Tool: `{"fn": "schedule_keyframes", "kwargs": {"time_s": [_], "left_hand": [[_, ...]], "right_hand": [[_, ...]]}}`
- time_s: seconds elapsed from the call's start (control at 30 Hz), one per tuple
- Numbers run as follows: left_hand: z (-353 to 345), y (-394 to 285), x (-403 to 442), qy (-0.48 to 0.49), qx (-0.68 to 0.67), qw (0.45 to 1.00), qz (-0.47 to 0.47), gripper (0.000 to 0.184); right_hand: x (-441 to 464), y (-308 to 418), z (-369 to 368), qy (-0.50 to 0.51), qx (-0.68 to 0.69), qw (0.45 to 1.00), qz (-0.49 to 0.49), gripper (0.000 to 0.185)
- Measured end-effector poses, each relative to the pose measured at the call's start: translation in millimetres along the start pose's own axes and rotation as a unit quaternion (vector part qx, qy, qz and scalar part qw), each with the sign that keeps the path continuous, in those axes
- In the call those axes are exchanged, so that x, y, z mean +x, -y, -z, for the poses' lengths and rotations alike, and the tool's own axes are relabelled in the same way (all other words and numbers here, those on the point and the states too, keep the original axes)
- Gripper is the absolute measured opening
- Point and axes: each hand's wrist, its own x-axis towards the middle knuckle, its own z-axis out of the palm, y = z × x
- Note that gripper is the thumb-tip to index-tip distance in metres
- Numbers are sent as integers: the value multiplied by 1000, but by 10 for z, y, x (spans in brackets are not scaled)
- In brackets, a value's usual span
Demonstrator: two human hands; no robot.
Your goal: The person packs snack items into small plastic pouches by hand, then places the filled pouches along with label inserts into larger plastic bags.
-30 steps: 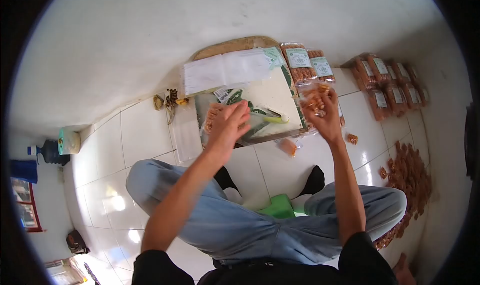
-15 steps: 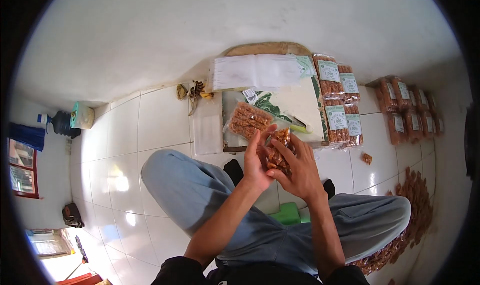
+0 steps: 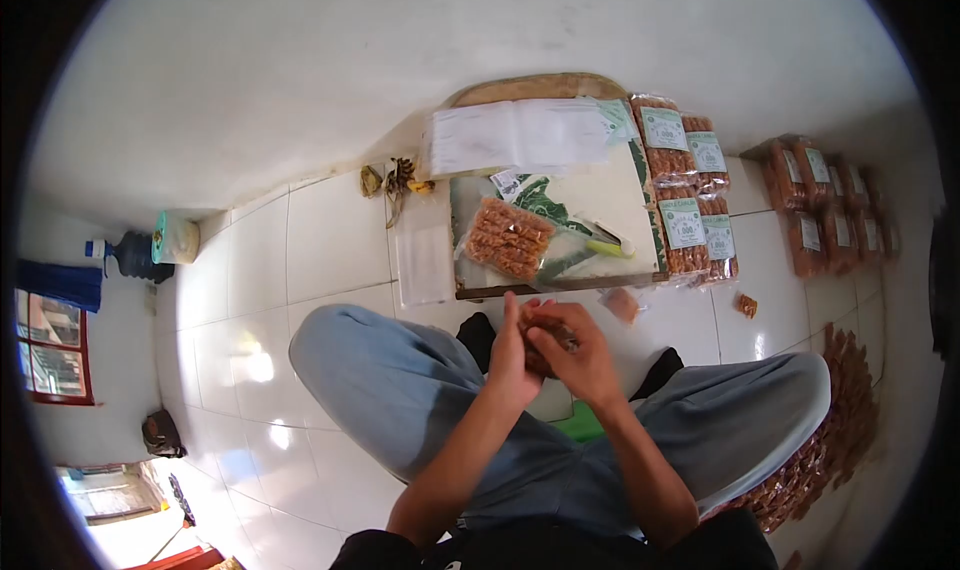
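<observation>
Both left hand (image 3: 512,357) and right hand (image 3: 580,356) now wrap tighter round brown pieces (image 3: 537,361) — grip nearly closed, pieces mostly hidden. Pieces drawn clear of worktop (image 3: 592,192) edge; handling apparently wholly in-hand.

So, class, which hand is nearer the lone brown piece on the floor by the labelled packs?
Right. The right hand is to the left of the lone brown piece; the left hand is farther left.

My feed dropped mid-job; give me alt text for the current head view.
The left hand and right hand cup a partly hidden brown bundle. Beyond, a clear bag of brown pieces lies on a low work surface, with labelled packs along its right.
</observation>
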Motion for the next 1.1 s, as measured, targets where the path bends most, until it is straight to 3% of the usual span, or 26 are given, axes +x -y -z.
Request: {"fn": "schedule_keyframes", "kwargs": {"time_s": [0.13,0.27,0.33,0.43,0.5,0.6,0.7,0.73,0.77,0.83,0.93,1.1], "left_hand": [[387,114,5,3,-52,999,3,56],[377,143,-68,9,-75,997,-7,59],[178,135,-122,-101,-76,990,-69,64],[-68,233,-162,-121,-70,982,-126,51],[-28,367,-110,-104,-57,982,-146,58],[-23,580,-99,42,89,957,-271,76],[-12,735,-73,87,126,923,-354,78],[-45,773,-82,43,151,911,-381,76],[-75,808,-93,44,151,911,-381,76],[-122,847,-117,-48,145,920,-360,66],[-83,800,-77,-44,55,952,-298,54],[-130,702,-73,-47,9,959,-279,44]], "right_hand": [[-71,-87,-103,36,-69,997,-7,30],[-109,-138,-143,23,-5,998,-52,32],[-111,-245,-163,3,60,994,-95,32],[-82,-286,-91,-38,87,992,-85,27],[-55,-296,-22,-60,83,990,-94,28],[-50,-255,46,-97,91,987,-89,29],[-57,-257,46,-124,120,981,-91,28],[-67,-268,42,-135,132,976,-109,27],[-79,-307,40,-135,133,976,-109,27],[-103,-378,32,-125,103,980,-118,25],[-121,-313,50,-138,23,988,-70,26],[-121,-253,103,-101,91,986,-94,25]]}}
